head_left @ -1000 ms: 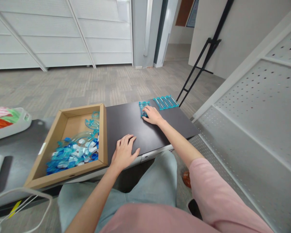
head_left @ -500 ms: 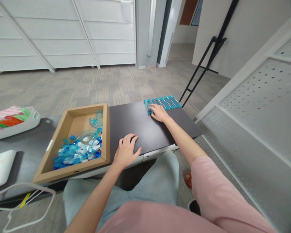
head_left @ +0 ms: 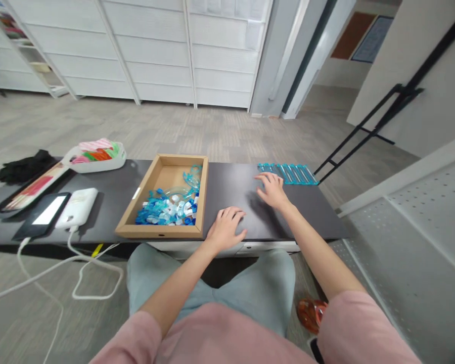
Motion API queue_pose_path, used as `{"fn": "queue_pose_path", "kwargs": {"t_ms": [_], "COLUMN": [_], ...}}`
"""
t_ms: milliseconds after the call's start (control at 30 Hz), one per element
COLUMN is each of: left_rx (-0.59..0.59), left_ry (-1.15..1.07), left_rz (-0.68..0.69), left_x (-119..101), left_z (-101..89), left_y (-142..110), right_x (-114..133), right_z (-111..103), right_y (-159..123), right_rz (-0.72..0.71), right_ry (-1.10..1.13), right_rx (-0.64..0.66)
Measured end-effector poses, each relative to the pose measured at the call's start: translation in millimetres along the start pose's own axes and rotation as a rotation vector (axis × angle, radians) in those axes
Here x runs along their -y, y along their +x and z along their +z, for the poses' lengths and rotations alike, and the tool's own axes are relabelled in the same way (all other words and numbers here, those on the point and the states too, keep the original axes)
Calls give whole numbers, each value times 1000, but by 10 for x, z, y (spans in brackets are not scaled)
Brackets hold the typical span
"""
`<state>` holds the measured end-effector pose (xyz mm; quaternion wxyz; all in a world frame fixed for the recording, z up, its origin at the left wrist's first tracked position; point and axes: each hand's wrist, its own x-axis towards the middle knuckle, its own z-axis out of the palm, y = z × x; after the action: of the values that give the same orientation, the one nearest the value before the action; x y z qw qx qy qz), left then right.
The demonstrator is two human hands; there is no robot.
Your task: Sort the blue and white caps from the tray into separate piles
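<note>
My left hand (head_left: 226, 227) rests near the front edge of the dark table, fingers spread, just right of the cardboard tray. It holds nothing. Over the table to the right, my right hand (head_left: 272, 189) is raised with its fingers apart and casts a shadow below. Beyond its fingertips lies a row of clear blue plastic pieces (head_left: 298, 174), set side by side at the far right. The cardboard tray (head_left: 205, 199) holds a heap of small blue, clear and white plastic parts (head_left: 170, 208), with curved clear pieces (head_left: 191, 177) towards its back right.
On the left stand a white basket (head_left: 116, 163) of colourful items, a black cloth (head_left: 26, 166), a phone-like device (head_left: 41, 215) and a white box (head_left: 77, 208) with cables hanging down. A black metal stand (head_left: 364, 131) and a perforated panel (head_left: 432, 227) are at the right.
My right hand has come away from the blue row, back towards me. My left hand stays on the table. The view has swung left, bringing more of the table's left side in.
</note>
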<state>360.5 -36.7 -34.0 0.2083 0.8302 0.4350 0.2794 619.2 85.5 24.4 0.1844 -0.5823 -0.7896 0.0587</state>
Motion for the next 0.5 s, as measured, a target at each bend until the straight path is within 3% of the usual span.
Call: {"fn": "queue_pose_path", "kwargs": {"t_ms": [133, 200, 267, 367, 400, 500], "left_rx": [9, 2, -86, -494, -683, -1036], "left_ry": [-131, -152, -126, -69, -62, -114], "left_rz": [144, 230, 254, 4, -87, -199], "left_x": [-277, -438, -517, -331, -172, 546], "left_z": [-213, -452, -815, -1528, -1771, -2363], "left_y": [-216, -440, -683, -926, -955, -933], "right_x": [794, 1209, 1598, 2077, 2198, 2427], "right_z": [-2, 49, 146, 371, 460, 717], "right_y": [69, 201, 390, 712, 806, 992], "right_rz": [-149, -222, -280, -287, -267, -204], "right_ry": [29, 43, 36, -50, -94, -191], "right_rx": [98, 141, 175, 204, 221, 297]}}
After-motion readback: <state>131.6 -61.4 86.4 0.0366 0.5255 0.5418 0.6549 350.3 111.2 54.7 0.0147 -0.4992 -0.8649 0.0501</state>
